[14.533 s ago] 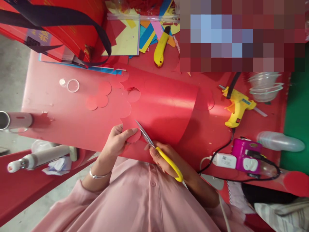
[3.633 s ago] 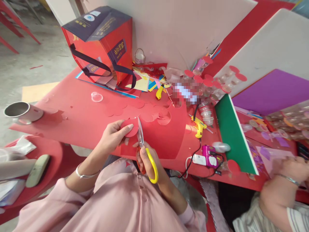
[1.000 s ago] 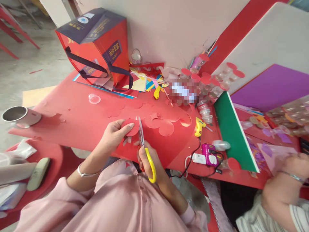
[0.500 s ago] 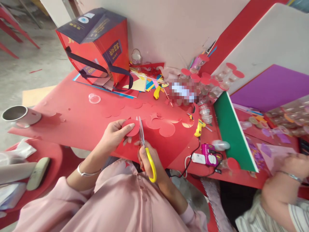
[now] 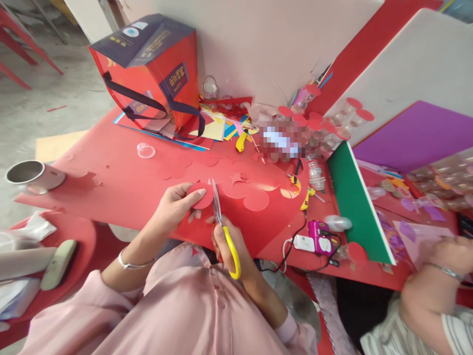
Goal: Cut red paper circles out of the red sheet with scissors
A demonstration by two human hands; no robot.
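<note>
Between the thumb and fingers of my left hand (image 5: pixel 175 204) is a round piece of red paper (image 5: pixel 201 197). My right hand (image 5: pixel 236 244) grips yellow-handled scissors (image 5: pixel 232 251), their blades pointing away from me. The blades lie at the right edge of the red paper circle, slightly parted. Below and beyond my hands spreads a red sheet (image 5: pixel 236 231) on the table. Cut red circles (image 5: pixel 256 200) and scraps lie just past the scissors. The fingers under the paper are partly hidden.
A red and navy bag (image 5: pixel 148 69) stands at the back left, a metal mug (image 5: pixel 40 177) at the left edge. A yellow glue gun (image 5: pixel 306 197), a pink box (image 5: pixel 320 236) and a green board (image 5: pixel 358 207) are to the right. Another person's arm (image 5: pixel 428 286) rests at far right.
The view has shifted very slightly. Both hands, the paper circle and the scissors stay nearly where they were. By the glue gun, the red sheet's edge appears moved a little to the right.
</note>
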